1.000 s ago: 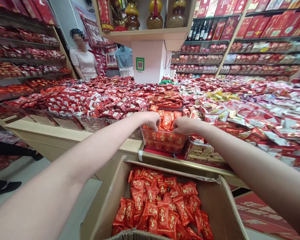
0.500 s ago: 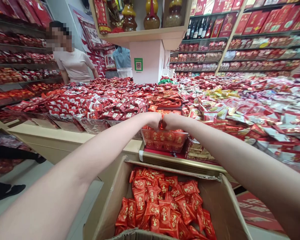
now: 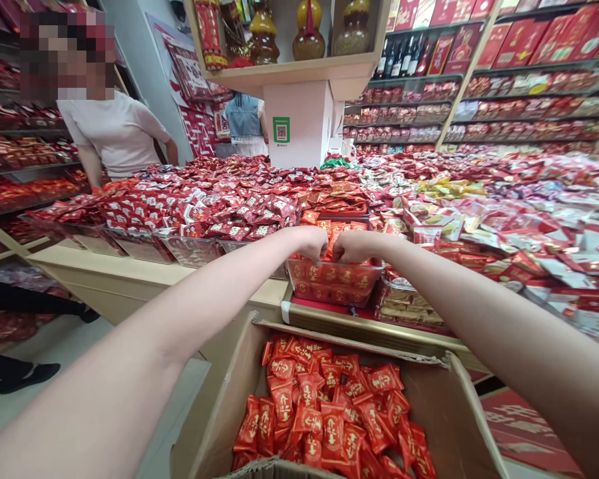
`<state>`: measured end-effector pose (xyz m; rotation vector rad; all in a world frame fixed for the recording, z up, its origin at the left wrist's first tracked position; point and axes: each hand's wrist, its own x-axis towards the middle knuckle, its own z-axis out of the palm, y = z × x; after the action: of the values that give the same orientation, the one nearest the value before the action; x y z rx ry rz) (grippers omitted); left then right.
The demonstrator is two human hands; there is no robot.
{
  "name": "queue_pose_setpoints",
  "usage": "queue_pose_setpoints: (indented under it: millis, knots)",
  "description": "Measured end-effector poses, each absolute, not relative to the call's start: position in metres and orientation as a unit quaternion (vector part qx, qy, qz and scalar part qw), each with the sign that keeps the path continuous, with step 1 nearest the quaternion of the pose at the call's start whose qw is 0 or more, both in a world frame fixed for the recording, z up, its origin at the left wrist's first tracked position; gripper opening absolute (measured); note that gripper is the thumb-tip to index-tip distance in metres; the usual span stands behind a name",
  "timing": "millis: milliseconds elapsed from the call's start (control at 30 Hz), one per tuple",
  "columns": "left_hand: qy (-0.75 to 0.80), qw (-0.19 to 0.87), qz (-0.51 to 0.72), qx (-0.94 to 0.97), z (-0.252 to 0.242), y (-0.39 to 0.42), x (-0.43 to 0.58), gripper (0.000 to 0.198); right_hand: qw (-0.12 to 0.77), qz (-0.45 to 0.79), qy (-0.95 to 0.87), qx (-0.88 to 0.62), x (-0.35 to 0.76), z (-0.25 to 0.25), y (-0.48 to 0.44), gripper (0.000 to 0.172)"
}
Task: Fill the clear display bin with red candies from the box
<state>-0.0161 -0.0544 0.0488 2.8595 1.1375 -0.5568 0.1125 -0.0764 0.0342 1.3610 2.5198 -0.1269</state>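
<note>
Both arms reach forward over a clear plastic bin (image 3: 332, 283) filled with red wrapped candies (image 3: 347, 229). My left hand (image 3: 313, 243) is at the bin's left part, its fingers curled down among the candies. Just beside it, a small gap apart, my right hand (image 3: 352, 247) is closed with knuckles forward, low over the same candies. The fingertips of both hands are hidden, so what they grip cannot be made out. Below, an open cardboard box (image 3: 459, 399) holds many red candies (image 3: 329, 412) with gold lettering.
More bins of wrapped sweets (image 3: 249, 209) line the counter (image 3: 130, 276) to the left and right. A white pillar (image 3: 299, 133) carries a display shelf (image 3: 299, 74). Beyond the counter at left stands a person in a white top (image 3: 112, 133); another person in blue (image 3: 244, 116) is farther back.
My hands have moved slightly apart, opening a gap between them over the bin. The person in the white top appears nearer and farther left. The view has shifted slightly.
</note>
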Motion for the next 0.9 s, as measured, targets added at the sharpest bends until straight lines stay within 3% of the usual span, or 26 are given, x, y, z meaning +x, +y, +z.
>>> queue_pose_setpoints:
  millis: [733,900]
  knots:
    - [0.318,0.110,-0.188,0.923,0.050,-0.043,-0.019,0.029,0.149,-0.097,0.836,0.519,0.107,0.047,-0.091,0.029]
    - [0.306,0.098,-0.151,0.935,0.046,-0.047,-0.018,0.022,0.124,-0.067,0.845,0.515,0.107,0.045,-0.091,0.025]
